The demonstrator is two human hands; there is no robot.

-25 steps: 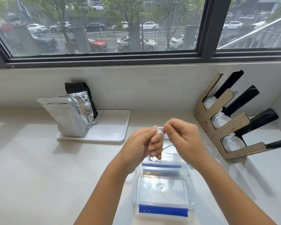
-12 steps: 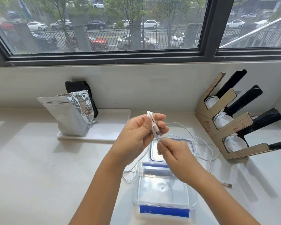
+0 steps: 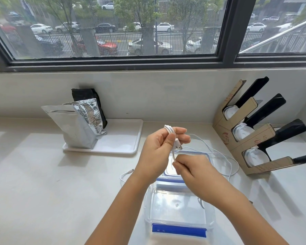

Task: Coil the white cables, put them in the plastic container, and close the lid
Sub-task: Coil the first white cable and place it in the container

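My left hand [image 3: 159, 147] grips a small bundle of white cable [image 3: 170, 130] looped over its fingers, with the USB plug [image 3: 178, 145] sticking out below the thumb. My right hand [image 3: 191, 167] pinches the same cable just under the plug. The loose rest of the cable [image 3: 224, 156] trails right across the counter. The clear plastic container [image 3: 179, 209] with blue clips stands open below my hands. Its lid [image 3: 208, 157] lies just behind it, partly hidden by my hands. A second white cable end [image 3: 126, 174] lies left of the container.
A white tray [image 3: 124, 144] at the back left holds silver foil bags [image 3: 74, 128] and a black bag [image 3: 88, 94]. A cardboard rack of cup lids [image 3: 251, 138] leans at the back right. The window wall runs behind the counter.
Both hands came apart from a tight pinch, then my right hand dropped below the left while pulling cable. The USB plug now shows under my left thumb, and loose cable lies spread to the right.
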